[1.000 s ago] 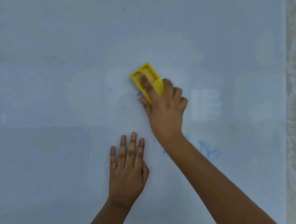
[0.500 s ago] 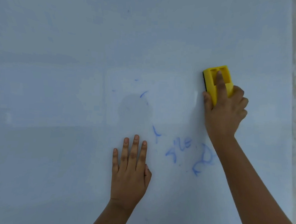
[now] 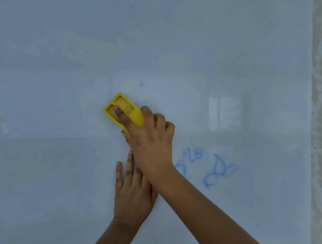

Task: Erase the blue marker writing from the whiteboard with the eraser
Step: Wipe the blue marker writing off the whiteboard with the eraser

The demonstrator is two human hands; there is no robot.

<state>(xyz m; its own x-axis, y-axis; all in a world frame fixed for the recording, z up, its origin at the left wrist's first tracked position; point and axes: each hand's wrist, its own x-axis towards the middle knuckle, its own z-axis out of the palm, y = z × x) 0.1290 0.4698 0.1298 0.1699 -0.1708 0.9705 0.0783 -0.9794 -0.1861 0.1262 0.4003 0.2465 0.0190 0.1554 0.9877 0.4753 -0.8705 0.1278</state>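
Note:
The whiteboard (image 3: 67, 63) fills the view. My right hand (image 3: 150, 138) grips a yellow eraser (image 3: 124, 104) and presses it flat on the board left of centre, index finger lying in its recess. Smudged blue marker writing (image 3: 215, 169) is to the right of my right wrist, and a tiny blue speck (image 3: 141, 84) sits above the eraser. My left hand (image 3: 132, 190) rests flat on the board below, fingers together; my right wrist crosses over its fingertips and hides some of them.
The board's right edge (image 3: 309, 127) runs down the far right, with a pale patterned wall or curtain (image 3: 320, 127) beyond it. A bright window reflection (image 3: 224, 113) glares on the board right of the eraser.
My right hand has swept the eraser from the right side back to left of centre, wiping away the stray blue strokes near the middle. My left hand has stayed planted.

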